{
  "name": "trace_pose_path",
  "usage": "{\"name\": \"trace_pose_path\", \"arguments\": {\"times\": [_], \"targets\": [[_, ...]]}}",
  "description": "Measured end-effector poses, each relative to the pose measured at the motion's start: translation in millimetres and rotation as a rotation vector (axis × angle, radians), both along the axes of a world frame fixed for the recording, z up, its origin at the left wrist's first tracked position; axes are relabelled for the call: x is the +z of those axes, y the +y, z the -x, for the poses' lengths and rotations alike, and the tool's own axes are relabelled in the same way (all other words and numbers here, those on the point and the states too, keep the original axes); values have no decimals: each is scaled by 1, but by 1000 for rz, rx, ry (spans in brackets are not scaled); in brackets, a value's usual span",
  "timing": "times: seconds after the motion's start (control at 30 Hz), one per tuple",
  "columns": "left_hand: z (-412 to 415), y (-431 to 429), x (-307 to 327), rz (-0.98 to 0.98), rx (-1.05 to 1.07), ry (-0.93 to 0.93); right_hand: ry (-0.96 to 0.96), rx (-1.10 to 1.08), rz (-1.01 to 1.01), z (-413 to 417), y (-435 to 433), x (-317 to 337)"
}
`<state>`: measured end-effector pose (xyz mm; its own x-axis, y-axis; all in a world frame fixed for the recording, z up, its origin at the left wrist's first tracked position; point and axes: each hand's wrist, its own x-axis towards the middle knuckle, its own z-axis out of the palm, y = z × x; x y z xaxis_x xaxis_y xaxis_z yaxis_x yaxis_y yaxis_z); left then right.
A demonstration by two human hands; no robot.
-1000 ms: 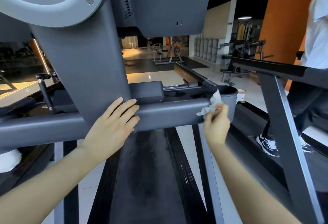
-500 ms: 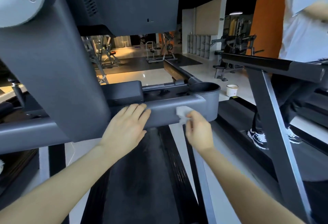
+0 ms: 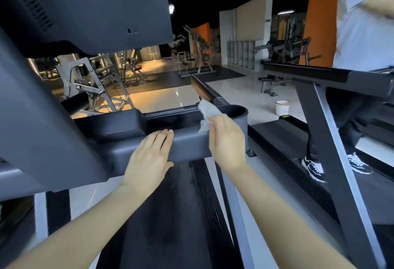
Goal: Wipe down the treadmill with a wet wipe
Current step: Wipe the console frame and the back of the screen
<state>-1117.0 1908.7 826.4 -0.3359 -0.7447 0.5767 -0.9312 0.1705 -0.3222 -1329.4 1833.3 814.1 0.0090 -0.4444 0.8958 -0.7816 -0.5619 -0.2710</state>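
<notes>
The grey treadmill fills the head view, with its front crossbar [image 3: 187, 145] running across the middle and the black belt [image 3: 162, 226] below. My left hand [image 3: 149, 160] lies flat on the crossbar, fingers straight and together. My right hand [image 3: 227, 140] pinches a crumpled white wet wipe [image 3: 206, 113] at the bar's top edge, just left of the round cup holder [image 3: 236, 112]. The wipe sticks up above my fingers.
The console screen's back [image 3: 96, 8] hangs overhead and a thick grey upright [image 3: 42, 119] stands at the left. A person in a white shirt [image 3: 362, 34] stands on the neighbouring treadmill [image 3: 332, 81] at right. A small white bucket [image 3: 282, 107] sits on the floor beyond.
My right hand has lifted the wipe from the front face of the crossbar to its top edge near the cup holder. My left hand stayed flat on the bar. The camera turned right.
</notes>
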Motion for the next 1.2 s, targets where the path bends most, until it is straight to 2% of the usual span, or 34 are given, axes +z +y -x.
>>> {"name": "trace_pose_path", "arguments": {"times": [0.07,0.13,0.27,0.4,0.5,0.6,0.7,0.8,0.9,0.97,1.1,1.2], "targets": [[0,0,-3,17,3,18,115,-71,74,16,-10,-3],[2,0,-4,19,5,24,83,-33,46,30,-3,-25],[4,1,-7,32,21,41,-212,138,-198,53,20,-66],[6,1,-8,27,31,56,-602,116,-329,58,-18,-20],[9,2,-8,30,39,70,-688,49,-328,54,-36,-2],[10,1,-8,45,38,76,-747,47,-369,39,-12,-45],[11,2,-8,48,41,79,-722,63,-482,40,8,-70],[13,3,-9,45,49,65,-657,89,-363,50,-11,-25],[16,3,-9,43,53,58,-659,95,-328,53,-29,15],[16,3,-9,50,48,62,-642,54,-311,45,-23,-2],[18,5,-9,34,53,79,-430,55,-362,27,13,-65],[19,5,-10,22,57,92,-423,76,-348,31,0,-46]]}}
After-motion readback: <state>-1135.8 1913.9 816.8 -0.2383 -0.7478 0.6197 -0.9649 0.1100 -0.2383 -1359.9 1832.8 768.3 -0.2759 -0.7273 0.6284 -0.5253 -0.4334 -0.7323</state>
